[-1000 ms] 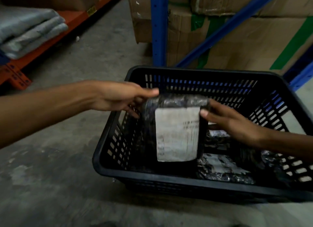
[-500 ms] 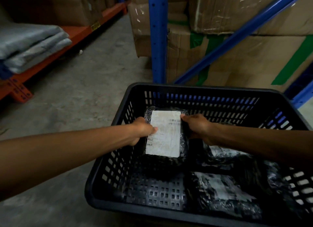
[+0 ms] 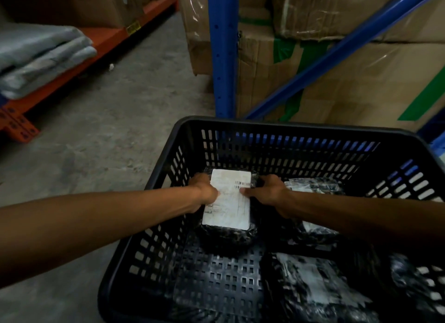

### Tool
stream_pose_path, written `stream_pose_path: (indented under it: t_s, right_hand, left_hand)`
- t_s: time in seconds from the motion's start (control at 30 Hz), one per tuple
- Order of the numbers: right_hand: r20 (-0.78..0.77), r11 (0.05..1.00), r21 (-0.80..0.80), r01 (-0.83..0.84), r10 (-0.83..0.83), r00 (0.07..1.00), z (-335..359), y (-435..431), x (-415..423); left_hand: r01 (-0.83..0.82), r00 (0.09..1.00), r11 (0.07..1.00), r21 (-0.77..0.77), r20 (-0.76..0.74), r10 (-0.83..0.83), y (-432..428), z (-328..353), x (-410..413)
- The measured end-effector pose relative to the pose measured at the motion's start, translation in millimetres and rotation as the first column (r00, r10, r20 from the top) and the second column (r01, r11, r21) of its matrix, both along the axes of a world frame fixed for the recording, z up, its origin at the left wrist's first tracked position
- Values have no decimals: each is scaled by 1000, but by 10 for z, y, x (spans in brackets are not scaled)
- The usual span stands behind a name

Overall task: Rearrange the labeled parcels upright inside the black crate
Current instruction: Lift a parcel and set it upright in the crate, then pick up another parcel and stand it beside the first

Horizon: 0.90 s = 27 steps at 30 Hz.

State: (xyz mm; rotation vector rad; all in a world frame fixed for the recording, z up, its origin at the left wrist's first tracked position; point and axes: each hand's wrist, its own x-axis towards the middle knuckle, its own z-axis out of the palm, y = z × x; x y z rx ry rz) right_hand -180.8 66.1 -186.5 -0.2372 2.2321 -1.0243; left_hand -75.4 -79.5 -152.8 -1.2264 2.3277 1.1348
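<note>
Parcel [image 3: 226, 207] between both hands, in crate [image 3: 277, 127]

Head view, steeply down, near crate [image 3: 277, 125]

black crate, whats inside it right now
Both hands, left hand and right hand, grip one labeled parcel inside the black crate; other wrapped parcels lie right and near. The right forearm hides part of one.

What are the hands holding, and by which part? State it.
Both hands, left hand and right hand, grip one labeled parcel by its opposite side edges, inside the black crate.
</note>
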Motion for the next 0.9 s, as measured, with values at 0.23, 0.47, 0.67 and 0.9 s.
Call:
stream_pose_path:
  t_s: [0.23,0.47,0.67,0.9]
  right_hand:
    - [-269,922,265,-283,353,896,615,179,-30]
    - [-192,432,800,-417,842,503,1142,1518,24]
    - [-88,270,903,-334,877,472,718,1913,112]
    - [-293,515,758,-399,816,497,1114,1799,-87]
  left_hand:
    - [148,988,940,-308,-6,-157,250,445,-183]
    - [652,748,719,-240,44,-663,1305,450,-334]
    - [805,582,486,-342,294,-758,1848,-99,-343]
    - [844,507,477,-245,76,-858,1501,401,-436]
